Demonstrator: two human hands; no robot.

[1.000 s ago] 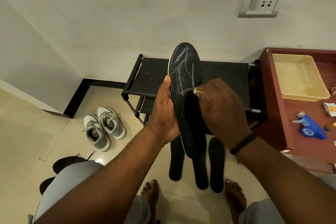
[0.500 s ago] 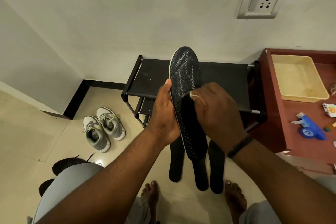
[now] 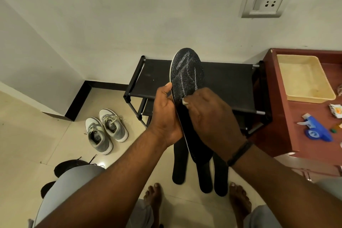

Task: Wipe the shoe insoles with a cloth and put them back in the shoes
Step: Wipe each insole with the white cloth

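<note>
Wiping continues: the insole (image 3: pixel 187 77) stands upright above the shoe rack (image 3: pixel 229 81), left hand (image 3: pixel 166 114) gripping its edge, while the right hand (image 3: pixel 207 116) has slid slightly lower, fingers pinching a barely visible cloth (image 3: pixel 185 101) (three insoles (image 3: pixel 205 177) wait on the floor).

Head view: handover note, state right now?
Left hand grips the held insole upright by its edge. Right hand presses a small white cloth on its face, mid-wipe.
Three insoles lie on the floor below.
Grey sneakers stand left of the shoe rack; a dark shoe lies nearer.
Done: none refitted.
Left: finish wiping, refit all four.
</note>
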